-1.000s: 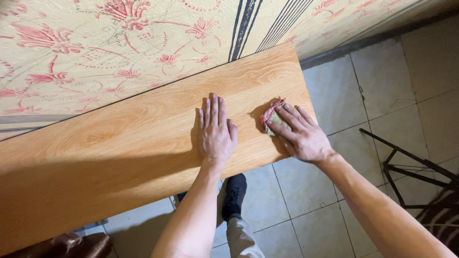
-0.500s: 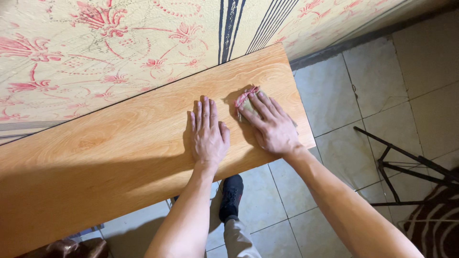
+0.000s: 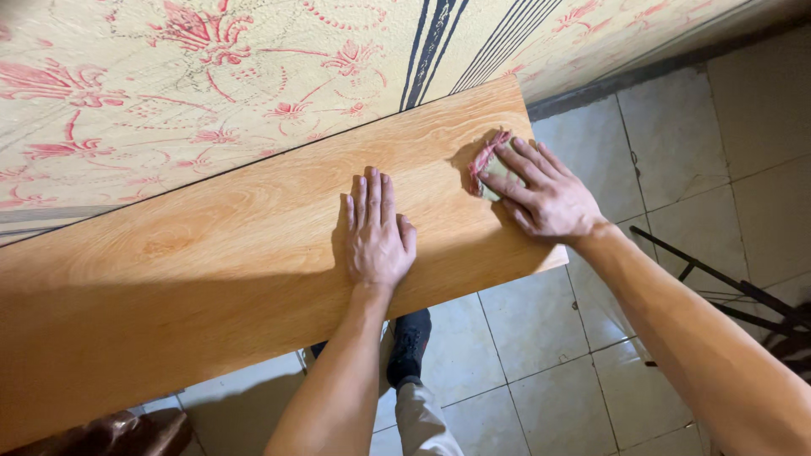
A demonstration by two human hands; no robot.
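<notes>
At the far left, a big cloth (image 3: 169,93) lies behind the board. It is a pale cream colour with red flowers on it, and it has dark stripes further to the right. Near the bottom left corner I can see a bit of something brown and shiny (image 3: 118,432), but I cannot tell what it is.

The long wooden board (image 3: 194,270) runs from the left side up toward the far right. It is light orange-brown, with wavy wood lines. Its left part is in shadow.

My left hand (image 3: 377,236) lies flat on the board, near the middle. It is open, with the fingers straight and close together, pointing away from me. It holds nothing. It just presses on the wood.

Below my left arm, down on the floor, I can see my dark shoe (image 3: 410,344) and my grey trouser leg (image 3: 422,422).

My right hand (image 3: 541,196) is just to the right of my left hand, near the far right end of the board. The two hands are apart. My right hand is spread over a small rag (image 3: 485,165), and its fingers press the rag down on the wood. The rag is red and pale, and most of it is hidden under my fingers.

The floor (image 3: 710,135) on the right has pale square tiles. A thin black metal frame (image 3: 726,283) stands on it at the right edge.
</notes>
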